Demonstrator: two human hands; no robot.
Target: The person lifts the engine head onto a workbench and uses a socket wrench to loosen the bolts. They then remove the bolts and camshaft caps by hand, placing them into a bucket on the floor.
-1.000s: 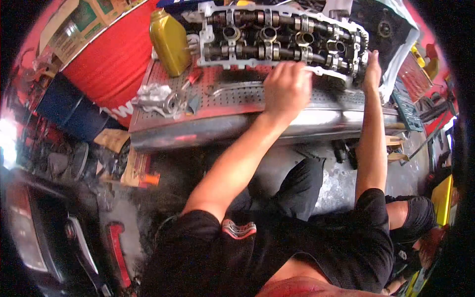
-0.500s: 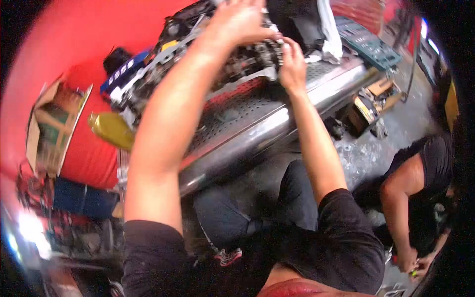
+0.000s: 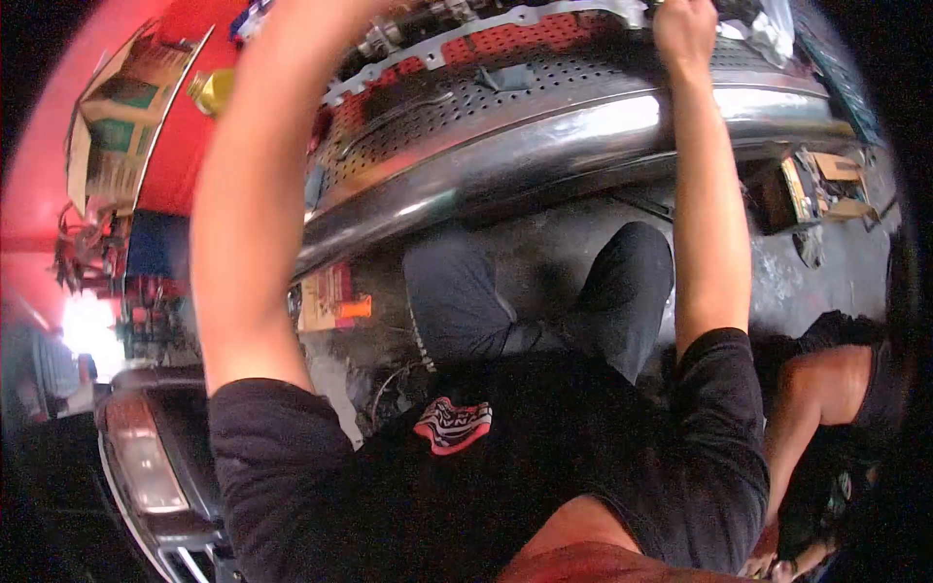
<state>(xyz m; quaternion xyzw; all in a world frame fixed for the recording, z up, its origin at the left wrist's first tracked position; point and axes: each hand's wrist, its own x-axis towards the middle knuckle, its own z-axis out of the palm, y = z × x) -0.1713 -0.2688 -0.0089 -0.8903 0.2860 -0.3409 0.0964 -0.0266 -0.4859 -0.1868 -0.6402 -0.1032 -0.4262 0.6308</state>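
At the top edge of the head view, my right hand (image 3: 686,34) is closed with curled fingers beside the end of an engine's metal flange (image 3: 432,58). Its fingertips are partly cut off, so what they grip is hidden. My left forearm (image 3: 255,194) reaches up past the frame over the engine's left part, and that hand is out of sight. The engine lies on a perforated metal bench top (image 3: 573,83). In front of it are a long thin metal tool (image 3: 398,119) and a small grey-green cloth (image 3: 507,78).
A rounded metal bench edge (image 3: 544,136) runs across before me. Left are a yellow bottle (image 3: 216,92), a cardboard box (image 3: 117,117) and a car headlight (image 3: 141,452). Right are a plastic bag (image 3: 773,37), a teal tool case (image 3: 841,87), a floor box (image 3: 826,189) and another person's arm (image 3: 816,398).
The view has tilted down, so the engine and my hands sit higher. My left hand has left the frame. My two hands were close together over the engine and are now farther apart.
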